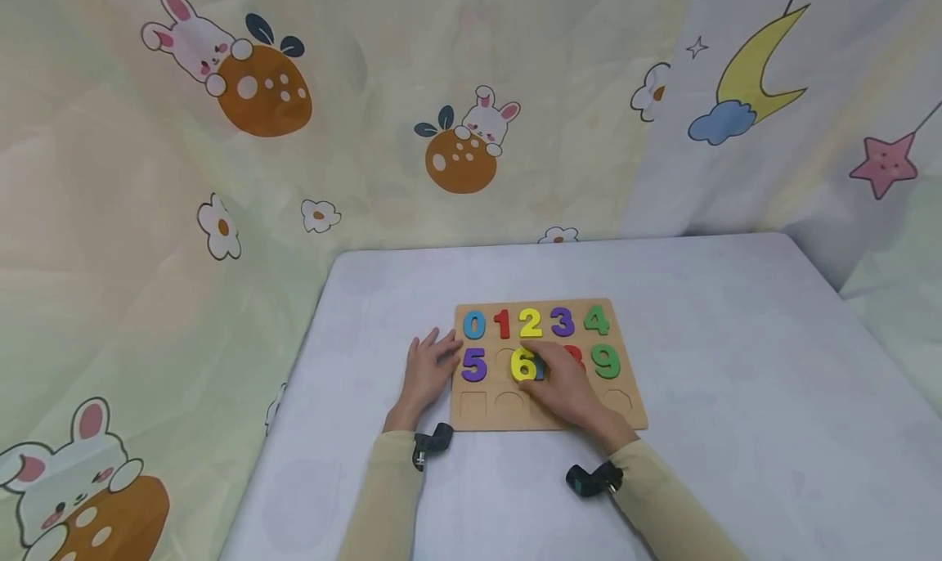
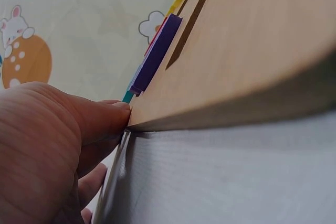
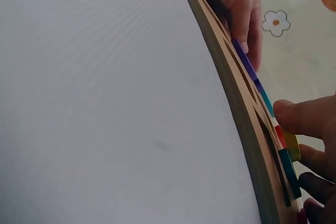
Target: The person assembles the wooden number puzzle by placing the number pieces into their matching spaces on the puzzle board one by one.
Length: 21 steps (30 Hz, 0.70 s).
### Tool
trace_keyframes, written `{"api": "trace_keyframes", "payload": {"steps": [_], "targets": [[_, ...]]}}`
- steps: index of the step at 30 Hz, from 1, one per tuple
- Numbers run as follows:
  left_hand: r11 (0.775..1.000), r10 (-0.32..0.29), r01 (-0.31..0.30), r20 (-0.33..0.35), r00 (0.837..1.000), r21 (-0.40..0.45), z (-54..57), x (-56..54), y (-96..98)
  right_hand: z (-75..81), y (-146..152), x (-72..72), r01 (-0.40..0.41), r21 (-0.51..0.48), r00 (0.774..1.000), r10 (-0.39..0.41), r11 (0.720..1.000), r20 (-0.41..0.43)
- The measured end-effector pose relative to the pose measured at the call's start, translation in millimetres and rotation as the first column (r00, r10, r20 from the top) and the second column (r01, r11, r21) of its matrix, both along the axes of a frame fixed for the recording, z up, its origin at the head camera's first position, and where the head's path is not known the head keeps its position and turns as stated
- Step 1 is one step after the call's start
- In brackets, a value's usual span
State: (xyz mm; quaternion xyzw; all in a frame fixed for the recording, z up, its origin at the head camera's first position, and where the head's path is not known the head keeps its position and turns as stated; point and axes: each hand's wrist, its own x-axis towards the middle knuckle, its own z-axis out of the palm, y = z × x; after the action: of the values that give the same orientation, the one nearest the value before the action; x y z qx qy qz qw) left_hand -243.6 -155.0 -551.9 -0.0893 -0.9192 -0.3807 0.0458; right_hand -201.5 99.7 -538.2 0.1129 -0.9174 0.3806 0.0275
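Note:
On the table lies a wooden number puzzle board (image 1: 486, 418) with coloured digits in two rows. My right hand (image 1: 567, 385) pinches a yellow number 6 (image 1: 522, 365) between thumb and fingers, over the second row. The 6 overlaps a blue digit (image 1: 540, 369) beside it. An outlined recess (image 1: 504, 355) shows just left of the 6. In the right wrist view the yellow piece (image 3: 292, 145) stands tilted above the board. My left hand (image 1: 427, 371) rests at the board's left edge, fingers extended, near the purple 5 (image 1: 474, 365). Its thumb (image 2: 113, 114) touches that edge.
The top row holds a blue 0 (image 1: 474, 325), red 1 (image 1: 502, 324), yellow 2 (image 1: 530, 323), purple 3 (image 1: 562, 322) and green 4 (image 1: 596, 320). A red 8 (image 1: 576, 355), partly hidden, and a green 9 (image 1: 606, 361) sit right of my hand. Outlined recesses line the bottom row.

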Motion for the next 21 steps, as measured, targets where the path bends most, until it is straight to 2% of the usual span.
{"api": "trace_keyframes", "payload": {"steps": [8,16,21], "targets": [[1.000,0.000,0.000,-0.001,1.000,-0.009,-3.2,0.2,0.6,-5.5,-8.4,-1.6,0.001,0.007,1.000,-0.001,1.000,-0.019],[1.000,0.018,-0.017,0.022,1.000,-0.019,-0.5,-0.9,1.5,-8.0,-13.8,-4.8,-0.012,0.056,0.996,0.017,0.998,-0.087],[1.000,0.020,-0.020,0.025,0.999,-0.025,1.4,0.0,1.6,-7.3,-16.1,-6.7,-0.009,0.070,0.996,0.015,0.997,-0.092]]}}
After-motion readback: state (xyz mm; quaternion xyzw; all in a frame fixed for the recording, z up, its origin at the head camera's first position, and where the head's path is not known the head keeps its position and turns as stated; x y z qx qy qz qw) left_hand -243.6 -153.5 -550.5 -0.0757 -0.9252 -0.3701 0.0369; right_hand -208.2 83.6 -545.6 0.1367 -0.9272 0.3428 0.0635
